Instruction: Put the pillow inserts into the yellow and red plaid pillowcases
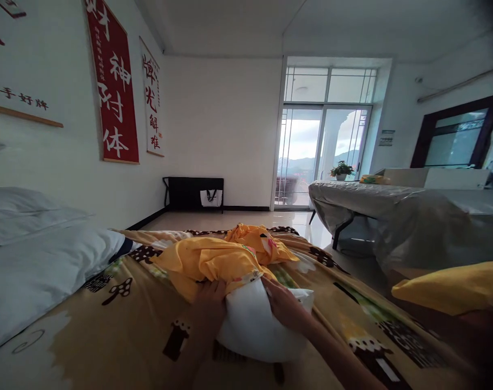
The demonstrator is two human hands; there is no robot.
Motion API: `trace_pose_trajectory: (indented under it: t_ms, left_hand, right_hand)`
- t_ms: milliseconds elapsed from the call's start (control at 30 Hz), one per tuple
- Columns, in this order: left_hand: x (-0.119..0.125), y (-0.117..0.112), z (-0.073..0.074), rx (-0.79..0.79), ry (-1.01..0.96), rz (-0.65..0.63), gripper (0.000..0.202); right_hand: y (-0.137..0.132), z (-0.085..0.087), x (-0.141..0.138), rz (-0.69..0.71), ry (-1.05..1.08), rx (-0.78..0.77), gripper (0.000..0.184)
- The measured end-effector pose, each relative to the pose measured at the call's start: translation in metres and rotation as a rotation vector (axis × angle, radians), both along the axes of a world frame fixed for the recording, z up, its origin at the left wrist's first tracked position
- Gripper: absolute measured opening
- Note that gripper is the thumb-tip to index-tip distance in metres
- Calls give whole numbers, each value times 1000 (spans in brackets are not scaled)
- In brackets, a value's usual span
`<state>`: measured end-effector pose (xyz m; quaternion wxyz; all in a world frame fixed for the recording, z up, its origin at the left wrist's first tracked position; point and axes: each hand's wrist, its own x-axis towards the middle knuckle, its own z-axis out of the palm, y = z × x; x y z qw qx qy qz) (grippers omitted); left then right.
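A white pillow [252, 325] lies on the patterned bedspread [120, 325] in front of me, its far end inside a yellow pillowcase [214, 260]. My left hand [209, 300] grips the case's open edge on the pillow's left side, fingers closed on the cloth. My right hand [281, 303] grips the same edge on the right side, fingers curled around the fabric. The rest of the yellow case lies bunched up beyond the pillow.
White pillows [31, 254] are stacked at the left against the wall. A yellow cushion [453, 287] lies at the right. A plastic-covered table [392, 208] stands at the right, with a potted plant [341, 170] by the glass door. A black rack [193, 193] is against the far wall.
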<state>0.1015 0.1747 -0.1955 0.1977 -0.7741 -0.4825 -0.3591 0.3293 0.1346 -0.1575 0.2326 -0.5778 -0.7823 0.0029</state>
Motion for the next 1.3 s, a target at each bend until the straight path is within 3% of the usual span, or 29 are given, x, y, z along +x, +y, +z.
trace_pose_trajectory:
  t_ms: [67,200,300,400,500,633,767,1000,1100,1300]
  left_hand:
    - [1,-2,6,37,-20,18,27]
    - [3,-8,16,122,-99,41,15]
    - [3,-9,17,168,-170,9,10]
    - [0,-7,16,218,-271,-65,18]
    - [-3,-6,20,256,-312,-65,23]
    - [-3,-10,27,297,-201,-12,25]
    - [3,-12,22,290,-108,-28,23]
    - [24,-15,5,313,14,-147,18]
    - [17,-12,6,269,-11,-218,33]
    - [-7,12,5,390,-155,-87,29]
  right_hand:
    - [-13,-3,13,13,-6,61,52]
    - [-46,-14,10,-180,-149,301,44]
    - [-55,-25,-16,-61,-260,302,50]
    - [-42,-29,-42,47,-311,249,70]
    - [-21,-19,-58,101,-327,220,76]
    - [-2,1,-76,133,-343,212,62]
    - [11,4,-88,39,-345,218,43]
    - [25,-5,-67,-220,-297,179,36]
    - [26,-5,-50,-320,-251,203,42]
    - [18,-12,-29,-386,-197,278,48]
